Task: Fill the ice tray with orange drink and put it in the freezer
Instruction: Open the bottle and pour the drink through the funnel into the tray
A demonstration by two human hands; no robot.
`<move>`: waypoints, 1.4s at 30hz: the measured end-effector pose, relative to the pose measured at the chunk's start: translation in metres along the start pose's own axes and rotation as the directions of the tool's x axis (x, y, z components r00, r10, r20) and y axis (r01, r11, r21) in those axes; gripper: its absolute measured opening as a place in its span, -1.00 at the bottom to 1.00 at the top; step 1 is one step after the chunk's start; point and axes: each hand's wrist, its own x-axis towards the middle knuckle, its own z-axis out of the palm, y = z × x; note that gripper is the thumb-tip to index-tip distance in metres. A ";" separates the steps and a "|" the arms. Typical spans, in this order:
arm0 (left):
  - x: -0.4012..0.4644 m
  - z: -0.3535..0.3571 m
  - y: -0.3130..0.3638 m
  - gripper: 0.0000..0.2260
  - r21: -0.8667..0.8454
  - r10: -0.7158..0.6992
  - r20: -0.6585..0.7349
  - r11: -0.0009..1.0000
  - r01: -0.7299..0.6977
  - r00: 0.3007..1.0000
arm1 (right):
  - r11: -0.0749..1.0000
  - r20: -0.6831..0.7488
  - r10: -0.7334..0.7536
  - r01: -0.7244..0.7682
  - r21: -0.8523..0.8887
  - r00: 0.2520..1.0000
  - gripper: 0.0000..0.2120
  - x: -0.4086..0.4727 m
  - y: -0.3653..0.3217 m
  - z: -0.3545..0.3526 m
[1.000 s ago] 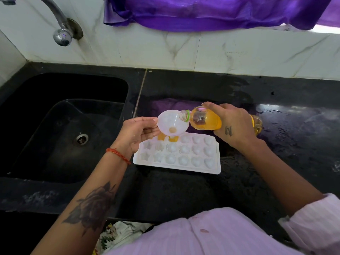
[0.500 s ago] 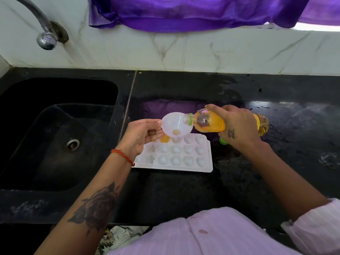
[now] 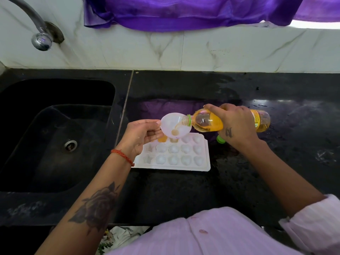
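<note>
**Q:** Both hands are working at once — what is each one doing?

**A:** Her right hand [image 3: 237, 126] is wrapping curled fingers round the orange drink bottle [image 3: 211, 122], tipping it almost level so its mouth is reaching into the white funnel [image 3: 174, 127]. Her left hand [image 3: 141, 135] is pinching the funnel's rim between fingertips and thumb, holding it over the back row of the white ice tray [image 3: 173, 153].

**Q:** Where is the drink going?

**A:** A thin stream is running into the funnel and out over a back-row pocket. Two pockets there are looking orange; the remaining ones are looking pale and unfilled, so I'm judging the filling as barely begun.

**Q:** How should she be pouring?

**A:** Probably keeping the tilt shallow and the stream thin, centring the spout on one pocket, and pausing before sliding to the next, since the pockets are small and could overflow.

**Q:** And around the tray?

**A:** It is lying flat on a black stone counter [image 3: 184, 196] that is showing wet patches. A green cap [image 3: 220, 139] is sitting just right of the tray; a dark sink [image 3: 55, 135] is lying to its left, with a chrome tap [image 3: 39, 37] above that. Marble tiles and a purple cloth [image 3: 184, 13] are running behind the tray.
</note>
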 end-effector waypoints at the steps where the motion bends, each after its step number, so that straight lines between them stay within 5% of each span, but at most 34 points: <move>1: 0.000 0.000 0.000 -0.95 0.001 0.001 -0.001 1.000 -0.001 1.000 | 1.000 0.004 0.000 0.000 0.005 1.000 -0.32 0.000 0.000 0.000; 16: -0.004 0.007 0.007 -0.92 -0.006 0.008 0.036 1.000 -0.008 0.999 | 0.989 0.003 0.076 -0.076 0.125 0.997 -0.35 -0.007 0.010 -0.004; 34: 0.001 0.031 0.000 -0.92 0.040 -0.028 0.055 0.999 0.026 0.998 | 0.996 0.004 0.062 -0.061 -0.057 0.998 -0.32 -0.017 0.025 -0.010; 42: -0.001 0.029 0.001 -0.94 0.032 -0.030 0.050 0.999 0.028 0.998 | 0.998 0.002 0.064 -0.064 -0.007 0.998 -0.32 -0.014 0.024 -0.008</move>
